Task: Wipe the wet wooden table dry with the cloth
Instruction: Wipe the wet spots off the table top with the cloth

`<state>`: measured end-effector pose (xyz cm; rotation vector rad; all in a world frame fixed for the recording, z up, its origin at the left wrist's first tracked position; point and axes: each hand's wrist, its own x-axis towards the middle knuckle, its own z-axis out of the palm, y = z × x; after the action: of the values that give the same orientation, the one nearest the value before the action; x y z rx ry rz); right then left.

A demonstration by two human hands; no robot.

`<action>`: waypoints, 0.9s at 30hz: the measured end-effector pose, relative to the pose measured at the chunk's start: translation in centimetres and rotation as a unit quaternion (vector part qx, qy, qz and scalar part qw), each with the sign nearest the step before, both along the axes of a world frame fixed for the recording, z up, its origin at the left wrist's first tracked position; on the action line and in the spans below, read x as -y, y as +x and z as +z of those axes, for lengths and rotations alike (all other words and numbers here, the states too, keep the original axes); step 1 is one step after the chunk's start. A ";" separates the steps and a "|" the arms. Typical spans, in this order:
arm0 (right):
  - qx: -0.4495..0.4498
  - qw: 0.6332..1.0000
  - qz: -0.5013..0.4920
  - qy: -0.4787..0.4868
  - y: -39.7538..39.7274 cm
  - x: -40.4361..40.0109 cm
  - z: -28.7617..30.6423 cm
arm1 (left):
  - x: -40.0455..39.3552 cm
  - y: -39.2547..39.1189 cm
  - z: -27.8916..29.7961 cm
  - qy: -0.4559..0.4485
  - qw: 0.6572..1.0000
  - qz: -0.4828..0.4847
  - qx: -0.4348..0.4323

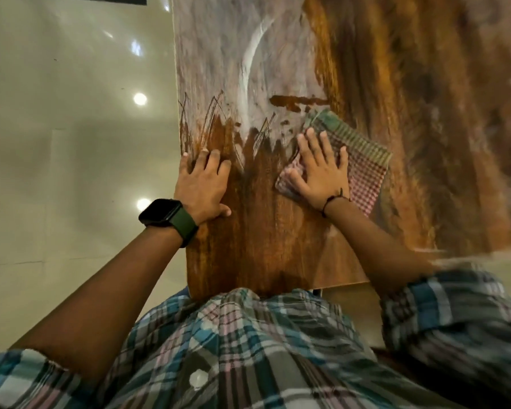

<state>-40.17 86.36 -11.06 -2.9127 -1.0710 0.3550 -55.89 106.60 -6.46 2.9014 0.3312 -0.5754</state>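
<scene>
A brown wooden table (396, 84) fills the upper right of the head view. A pale wet film with streaks covers its left far part (219, 54). A folded red-and-green checked cloth (363, 160) lies flat on the wood. My right hand (319, 169) presses flat on the cloth's near left part, fingers spread. My left hand (202, 184) rests flat on bare wood at the table's left edge, fingers apart, holding nothing. A dark watch with a green strap (168, 219) is on that wrist.
A glossy cream tiled floor (71, 128) lies left of the table and reflects ceiling lights. The table's near edge (337, 283) sits right against my checked shirt. A small dark patch (292, 101) shows in the film just beyond the cloth.
</scene>
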 end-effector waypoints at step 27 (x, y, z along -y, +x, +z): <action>0.030 0.996 0.088 -0.008 -1.0 -1.3 -0.1 | 0.5 0.4 0.5 0.013 1.000 0.021 -0.016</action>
<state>-41.20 87.62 -11.21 -2.8665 -1.3453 0.2823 -55.47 106.14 -5.91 2.9042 0.4061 -0.6150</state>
